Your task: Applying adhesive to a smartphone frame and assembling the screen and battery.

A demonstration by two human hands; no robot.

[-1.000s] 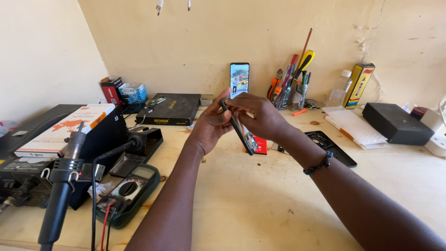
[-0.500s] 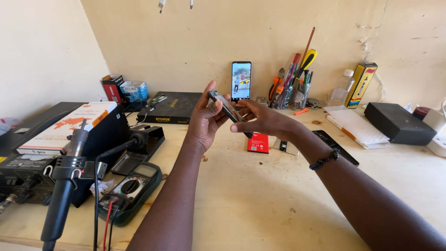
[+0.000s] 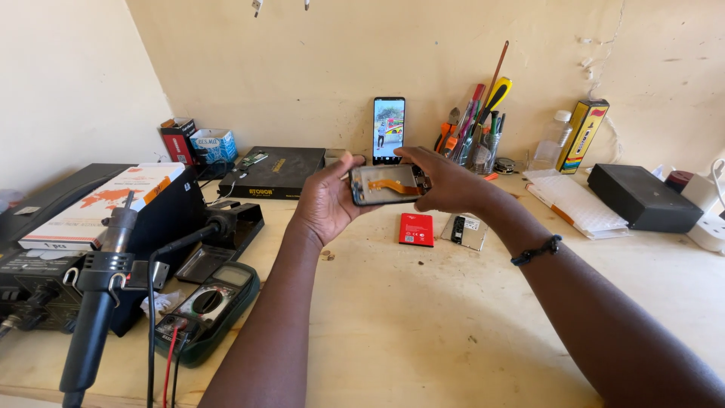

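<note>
The opened phone [image 3: 387,184] is held above the wooden workbench [image 3: 423,325], its long axis running left to right, its open back with an orange flex cable turned toward the camera. The left hand [image 3: 326,198] pinches its left end between thumb and fingers; the right hand [image 3: 445,181] grips the right end — fingers curled over the top edge. Behind, a metal cup [image 3: 488,156] holds screwdrivers and tweezers upright. A red battery [image 3: 416,229] lies flat below.

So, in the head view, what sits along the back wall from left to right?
Red box → blue-and-white box → flat black case → upright phone → tool holder → clear bottle → yellow box → black box.
</note>
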